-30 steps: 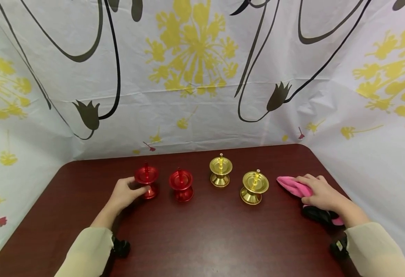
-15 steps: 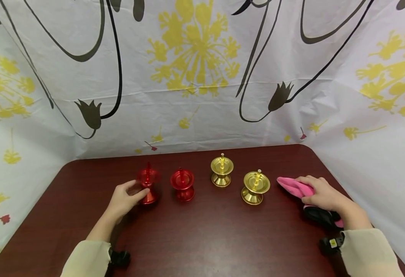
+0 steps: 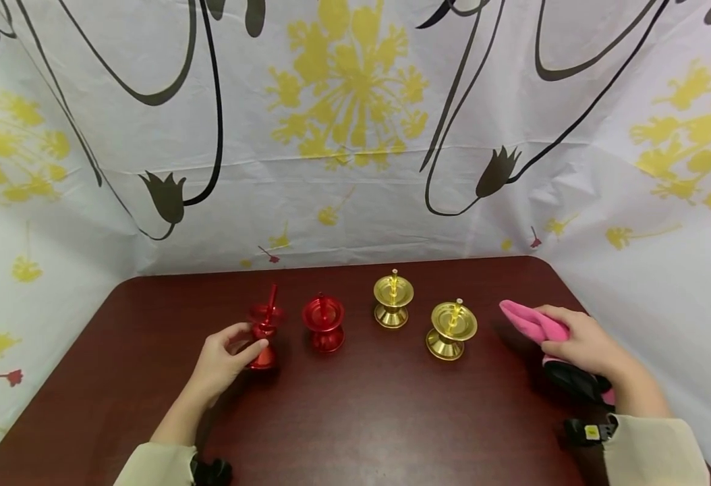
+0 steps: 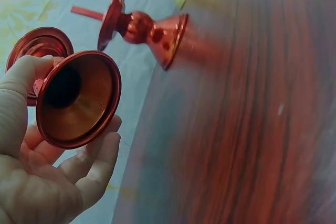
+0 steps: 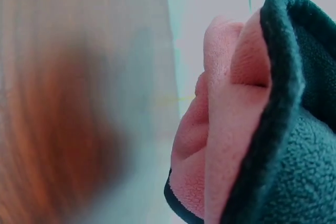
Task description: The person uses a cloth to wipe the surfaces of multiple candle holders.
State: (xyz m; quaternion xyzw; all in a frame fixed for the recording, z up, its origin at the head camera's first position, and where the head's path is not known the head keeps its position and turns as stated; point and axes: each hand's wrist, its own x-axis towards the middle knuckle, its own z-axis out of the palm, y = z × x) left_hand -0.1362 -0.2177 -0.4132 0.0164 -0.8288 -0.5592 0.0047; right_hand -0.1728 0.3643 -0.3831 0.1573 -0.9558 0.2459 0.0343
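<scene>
My left hand (image 3: 228, 358) grips a red metal oil lamp (image 3: 264, 341) by its narrow stem, between thumb and fingers. The lamp is tilted; in the left wrist view its hollow base (image 4: 79, 100) faces the camera. A second red oil lamp (image 3: 324, 324) stands upright just to the right. Two gold oil lamps, one farther back (image 3: 393, 302) and one nearer (image 3: 451, 329), stand beyond it. At the right, my right hand (image 3: 583, 341) holds a bunched pink and black fleece cloth (image 3: 534, 320). In the right wrist view the cloth (image 5: 226, 98) fills the right side and the hand is hidden.
The dark red-brown wooden table (image 3: 380, 418) has rounded far corners. A white curtain (image 3: 240, 223) with yellow and dark plant prints hangs along its back and both sides.
My left hand has taken the red lamp up and tilted it, its top leaning right. My right hand has raised the cloth slightly and shifted right.
</scene>
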